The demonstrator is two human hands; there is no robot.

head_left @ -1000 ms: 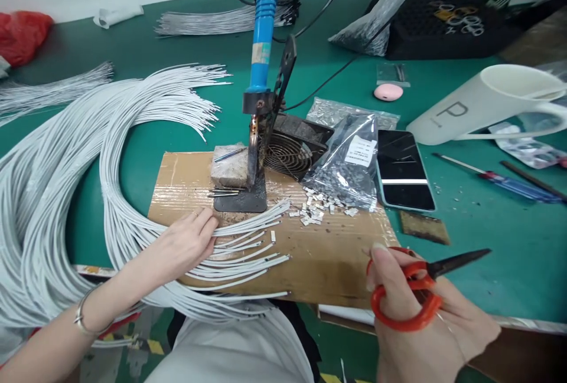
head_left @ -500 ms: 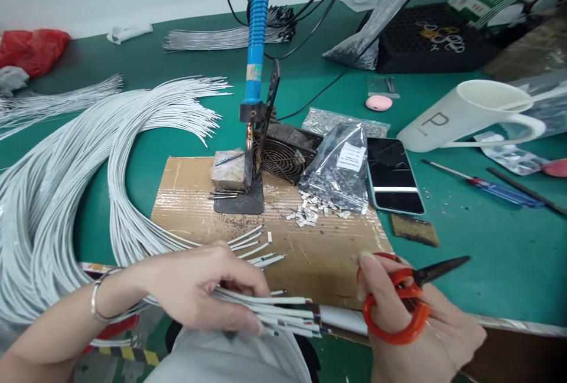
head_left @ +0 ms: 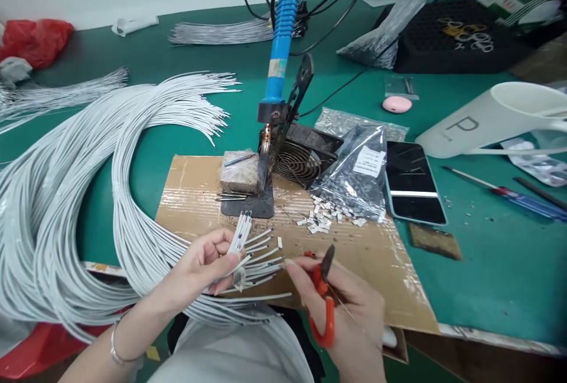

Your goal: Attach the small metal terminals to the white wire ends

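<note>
My left hand (head_left: 210, 262) pinches a small bunch of white cables (head_left: 240, 234), their cut ends pointing up and away from me. More cable ends (head_left: 266, 265) from the same bundle fan out beside its fingertips over the cardboard. In my right hand (head_left: 345, 300) are red-handled scissors (head_left: 326, 306), tucked into the palm with the dark blades pointing up. That hand's thumb and fingertip come together close to the fanned cable ends; whether they touch one, I cannot tell. Large bundles of white cable (head_left: 128, 194) curve across the bench on the left.
Behind my hands, a blue-handled soldering iron (head_left: 283, 35) stands upright in its holder beside a small fan (head_left: 296, 161). Small white pieces (head_left: 321, 215) lie near a plastic bag (head_left: 354, 170). To the right are a phone (head_left: 415, 179), a screwdriver (head_left: 509, 194) and a white mug (head_left: 469, 123).
My left hand has raised its cables, turning their ends from rightward to upward. My right hand has moved left with the scissors, closer to the cable ends. The view has shifted slightly.
</note>
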